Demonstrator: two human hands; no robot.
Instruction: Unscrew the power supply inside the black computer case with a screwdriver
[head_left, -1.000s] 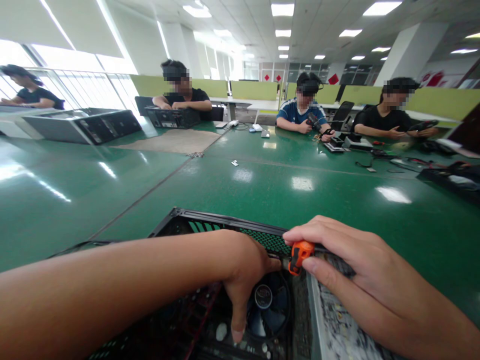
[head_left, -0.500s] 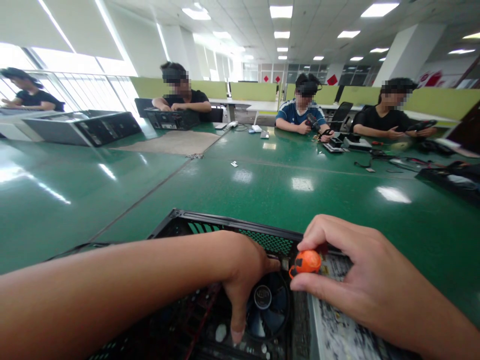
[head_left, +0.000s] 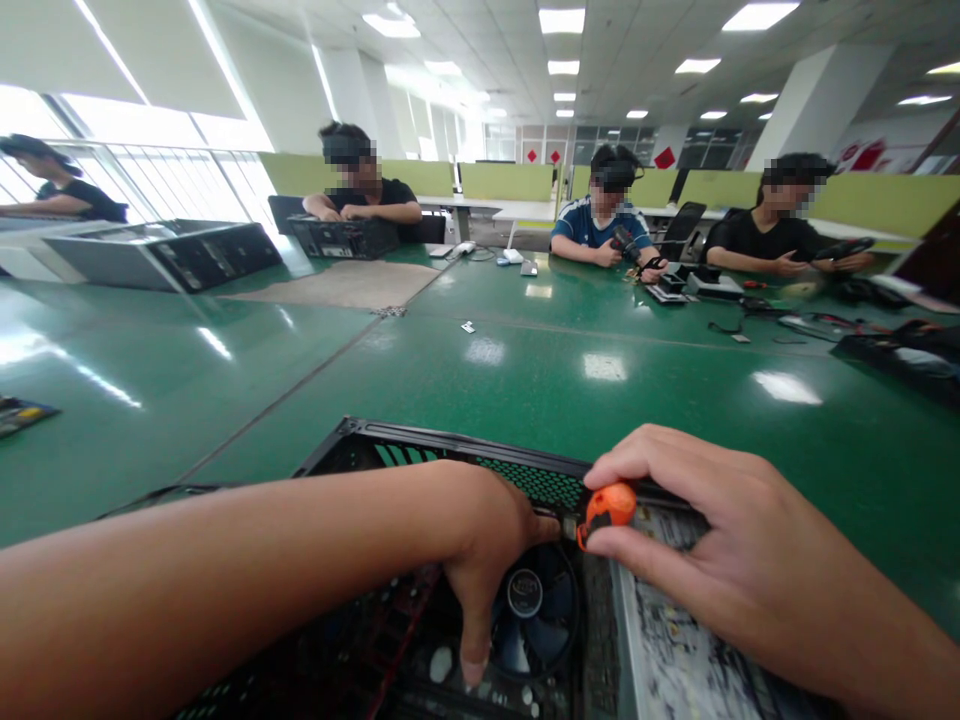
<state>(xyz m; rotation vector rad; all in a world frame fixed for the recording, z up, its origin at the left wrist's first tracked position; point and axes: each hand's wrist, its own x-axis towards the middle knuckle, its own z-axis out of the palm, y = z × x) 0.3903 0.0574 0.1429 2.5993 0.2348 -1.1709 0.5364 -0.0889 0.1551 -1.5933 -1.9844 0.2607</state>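
Observation:
My left hand reaches down into an open black computer case. Its thumb and a finger lie at two sides of the round cooling fan, spanning part of its rim; the other fingers are hidden. Between the thumb and fingers of my right hand is the orange and black handle of a screwdriver, seen almost end-on, its shaft and tip out of sight. The handle is over the case, just right of my left fingertip. Below the fan, part of the circuit board shows.
A silvery, scuffed metal box fills the case's right side. Across the green table, several people work at parts. Another computer case lies far left, near a brown mat. Cables lie at the right.
My right hand has shifted slightly left and up with the screwdriver, whose handle is turned a little. My left hand stays in place at the fan.

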